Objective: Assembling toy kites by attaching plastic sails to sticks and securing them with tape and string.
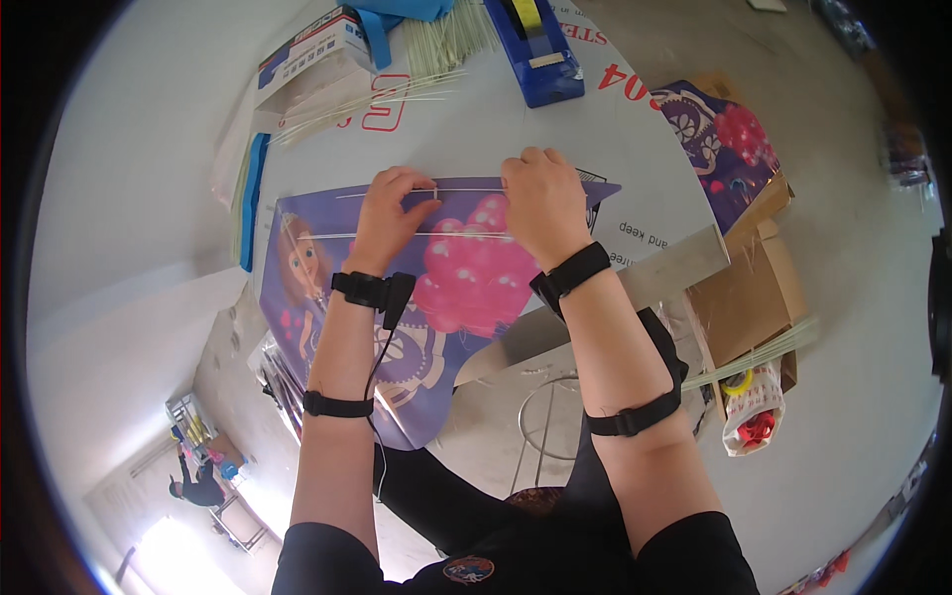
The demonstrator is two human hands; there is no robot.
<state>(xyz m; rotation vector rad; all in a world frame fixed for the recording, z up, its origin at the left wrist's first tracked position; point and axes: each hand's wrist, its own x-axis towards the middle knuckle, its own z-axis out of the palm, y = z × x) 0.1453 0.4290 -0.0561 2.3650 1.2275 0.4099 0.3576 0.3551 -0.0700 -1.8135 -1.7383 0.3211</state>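
Note:
A purple kite sheet (332, 213), printed with a cartoon figure and pink balloons, lies on the tabletop and hangs over its near edge. One thin white rod (468, 189) runs along its far edge; another white rod (407, 235) crosses the sheet closer to me. My left hand (392, 218) bends thumb and forefinger around a small white piece (434, 193) at the far rod. Farther right, my right hand (545, 203) is closed at the same rod's right part, knuckles up; its fingertips are partly hidden.
A blue tape dispenser (543, 69) stands at the back, beside a bundle of pale thin sticks (441, 45) and an open box (322, 59). On the right, below the table, are cardboard boxes (744, 297) and another purple printed sheet (719, 149). A person (201, 486) is far off at lower left.

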